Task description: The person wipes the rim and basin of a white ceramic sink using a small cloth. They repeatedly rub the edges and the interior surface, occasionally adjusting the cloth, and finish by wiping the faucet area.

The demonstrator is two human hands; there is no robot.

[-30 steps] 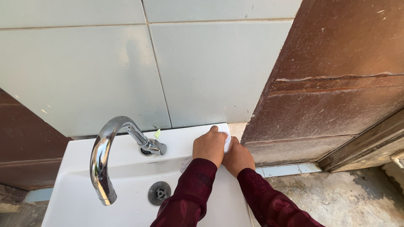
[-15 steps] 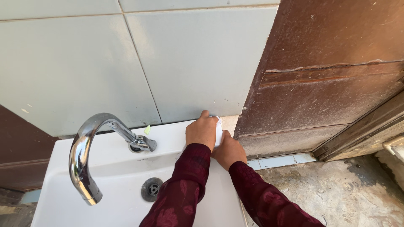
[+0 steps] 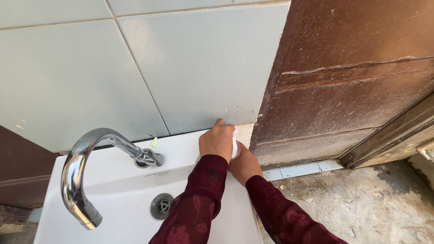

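**Cloth at the back right corner of a basin, under two hands**

Cloth (image 3: 234,143): white, bunched, lying just right of frame centre on the sink's (image 3: 181,147) back right corner, close below the tiles (image 3: 190,72). Only a narrow strip is showing between the two hands; its long axis cannot be told.

Left hand (image 3: 216,141): lying on top of the cloth, fingers curled over it and pointing up the frame toward the wall, pressing it down onto the rim. It is the nearer and covering hand; the cloth is sitting directly beneath and slightly to its right.

Right hand (image 3: 245,163): tucked just below and right of the left, touching it, gripping the lower edge of the cloth or the basin edge; which one cannot be told, as the fingers are hidden.

Sleeves (image 3: 199,203): dark red, patterned, entering from the bottom centre of the frame.

Tap (image 3: 86,167): chrome, curved, standing at lower left, well apart from the hands, its spout hanging over the bowl.

Drain (image 3: 162,205): round metal grate at bottom centre-left.

Brown wall (image 3: 352,90): rough and scuffed, filling the right half of the frame, meeting the tiles just above the cloth.

Floor (image 3: 361,208): bare concrete, lower right.
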